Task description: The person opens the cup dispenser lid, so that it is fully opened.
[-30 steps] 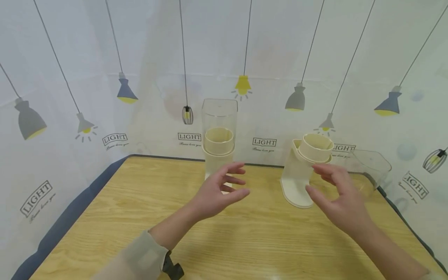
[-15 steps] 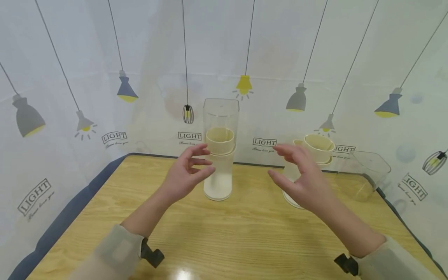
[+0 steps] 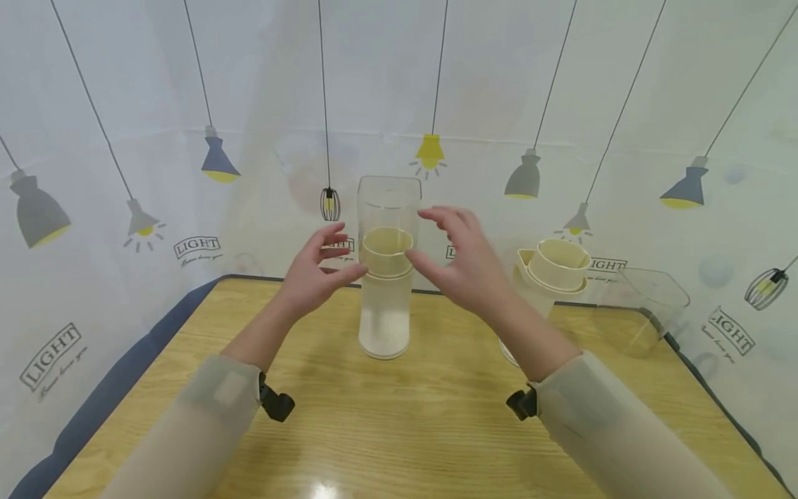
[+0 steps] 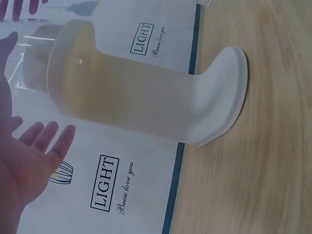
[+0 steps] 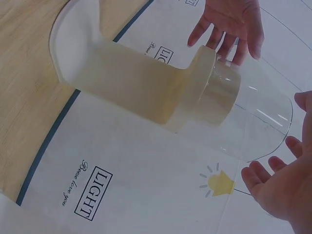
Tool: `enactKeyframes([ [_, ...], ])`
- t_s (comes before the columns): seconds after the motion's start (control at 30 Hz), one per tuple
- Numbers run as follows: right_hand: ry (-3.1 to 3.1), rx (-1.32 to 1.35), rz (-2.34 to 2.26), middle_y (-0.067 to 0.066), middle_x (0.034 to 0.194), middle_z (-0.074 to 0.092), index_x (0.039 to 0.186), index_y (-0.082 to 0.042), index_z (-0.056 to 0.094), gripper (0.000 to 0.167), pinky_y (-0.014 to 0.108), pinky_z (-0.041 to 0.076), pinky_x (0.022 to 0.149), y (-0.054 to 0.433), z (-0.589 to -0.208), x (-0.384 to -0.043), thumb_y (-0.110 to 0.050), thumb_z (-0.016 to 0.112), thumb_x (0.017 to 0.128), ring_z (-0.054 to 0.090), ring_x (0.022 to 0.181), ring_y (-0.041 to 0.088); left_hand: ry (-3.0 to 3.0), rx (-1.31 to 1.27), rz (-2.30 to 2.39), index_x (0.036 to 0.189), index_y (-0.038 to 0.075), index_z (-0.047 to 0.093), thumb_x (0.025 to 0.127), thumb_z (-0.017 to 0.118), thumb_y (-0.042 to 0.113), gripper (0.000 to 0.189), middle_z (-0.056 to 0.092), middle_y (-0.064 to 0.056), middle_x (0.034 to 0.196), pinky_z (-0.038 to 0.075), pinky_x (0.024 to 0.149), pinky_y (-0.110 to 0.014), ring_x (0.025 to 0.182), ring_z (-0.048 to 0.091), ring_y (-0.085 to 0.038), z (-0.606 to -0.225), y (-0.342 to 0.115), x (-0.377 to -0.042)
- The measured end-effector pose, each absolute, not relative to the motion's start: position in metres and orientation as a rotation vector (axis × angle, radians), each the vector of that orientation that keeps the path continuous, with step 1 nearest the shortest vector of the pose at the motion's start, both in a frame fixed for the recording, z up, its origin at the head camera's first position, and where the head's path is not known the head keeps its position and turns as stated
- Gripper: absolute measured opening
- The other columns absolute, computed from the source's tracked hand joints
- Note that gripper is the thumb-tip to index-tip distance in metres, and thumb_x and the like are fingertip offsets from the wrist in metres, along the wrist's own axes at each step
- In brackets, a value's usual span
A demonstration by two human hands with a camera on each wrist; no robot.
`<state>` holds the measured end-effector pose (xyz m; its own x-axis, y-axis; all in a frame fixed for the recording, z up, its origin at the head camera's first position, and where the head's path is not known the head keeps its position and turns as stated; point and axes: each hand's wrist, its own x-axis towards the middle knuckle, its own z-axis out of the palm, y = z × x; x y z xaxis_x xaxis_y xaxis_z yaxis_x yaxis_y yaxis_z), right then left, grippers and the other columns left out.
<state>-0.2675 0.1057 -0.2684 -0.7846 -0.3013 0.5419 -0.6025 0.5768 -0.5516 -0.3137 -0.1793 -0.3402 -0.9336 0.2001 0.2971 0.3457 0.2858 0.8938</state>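
A cream stand (image 3: pixel 385 319) with a round collar stands upright near the table's back edge. A clear container (image 3: pixel 389 197) sits over its collar, closed end up. To its left, my left hand (image 3: pixel 314 272) is held with fingers spread and relaxed, near the collar. My right hand (image 3: pixel 460 265) is on the other side, higher, thumb and fingers apart beside the clear container. In the right wrist view, the right hand (image 5: pixel 282 187) is close to the container's closed end; whether a fingertip touches it I cannot tell. The left wrist view shows the stand's curved foot (image 4: pixel 222 97) on the wood.
To the right stands a second cream stand (image 3: pixel 557 267), partly behind my right forearm. Beside it, a second clear container (image 3: pixel 642 315) is on the table near the back right corner. A curtain (image 3: pixel 274 83) printed with lamps hangs behind the wooden table (image 3: pixel 386 430).
Both hands have moved left and up. The right hand has come from in front of the second stand to the first one's container. Stands and containers have stayed in place.
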Motion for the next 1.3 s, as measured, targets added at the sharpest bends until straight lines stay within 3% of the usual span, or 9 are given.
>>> enactKeyframes([
  [0.2, -2.421, 0.712, 0.975, 0.012, 0.174, 0.036, 0.163, -0.017, 0.049, 0.073, 0.064, 0.035, 0.130, 0.083, -0.256, -0.285, -0.037, 0.079, 0.100, 0.033, 0.164, 0.034, -2.453, -0.573, -1.746, 0.177, 0.025, 0.019, 0.097, 0.085, 0.035, 0.104, 0.032, -0.013, 0.178, 0.041, 0.128, -0.061, 0.163, 0.038, -0.033, -0.336, -0.173, -0.331],
  [0.4, -2.525, 0.733, 0.918, 0.006, 0.180, 0.030, 0.163, -0.029, 0.051, 0.068, 0.070, 0.036, 0.127, 0.060, -0.245, -0.292, -0.047, 0.075, 0.102, 0.026, 0.166, 0.040, -2.473, -0.637, -1.751, 0.177, 0.029, 0.014, 0.093, 0.088, 0.038, 0.112, 0.030, -0.009, 0.180, 0.035, 0.131, -0.062, 0.167, 0.030, -0.033, -0.333, -0.162, -0.344],
  [0.63, -2.566, 0.710, 0.841, 0.006, 0.175, 0.039, 0.161, -0.027, 0.055, 0.061, 0.063, 0.041, 0.127, 0.052, -0.247, -0.290, -0.043, 0.074, 0.104, 0.037, 0.161, 0.041, -2.533, -0.624, -1.717, 0.177, 0.034, 0.010, 0.092, 0.089, 0.042, 0.116, 0.030, -0.006, 0.180, 0.032, 0.130, -0.069, 0.169, 0.023, -0.035, -0.334, -0.156, -0.351],
  [0.87, -2.502, 0.738, 0.848, 0.007, 0.172, 0.041, 0.159, -0.025, 0.056, 0.060, 0.060, 0.049, 0.121, 0.053, -0.255, -0.293, -0.037, 0.076, 0.104, 0.048, 0.154, 0.036, -2.531, -0.614, -1.706, 0.173, 0.032, 0.019, 0.090, 0.091, 0.037, 0.110, 0.038, -0.011, 0.172, 0.049, 0.118, -0.065, 0.156, 0.040, -0.037, -0.345, -0.155, -0.353],
  [1.1, -2.445, 0.765, 0.903, 0.006, 0.168, 0.043, 0.156, -0.022, 0.057, 0.061, 0.056, 0.056, 0.112, 0.063, -0.265, -0.298, -0.035, 0.081, 0.101, 0.062, 0.141, 0.035, -2.474, -0.591, -1.653, 0.170, 0.027, 0.022, 0.084, 0.096, 0.033, 0.114, 0.042, -0.012, 0.160, 0.052, 0.109, -0.058, 0.139, 0.047, -0.033, -0.359, -0.146, -0.345],
  [1.3, -2.382, 0.801, 0.969, 0.006, 0.164, 0.046, 0.152, -0.020, 0.058, 0.061, 0.056, 0.055, 0.113, 0.075, -0.271, -0.303, -0.032, 0.084, 0.098, 0.062, 0.140, 0.034, -2.413, -0.522, -1.624, 0.168, 0.026, 0.026, 0.076, 0.102, 0.038, 0.120, 0.041, -0.012, 0.159, 0.051, 0.114, -0.054, 0.137, 0.050, -0.031, -0.367, -0.133, -0.336],
])
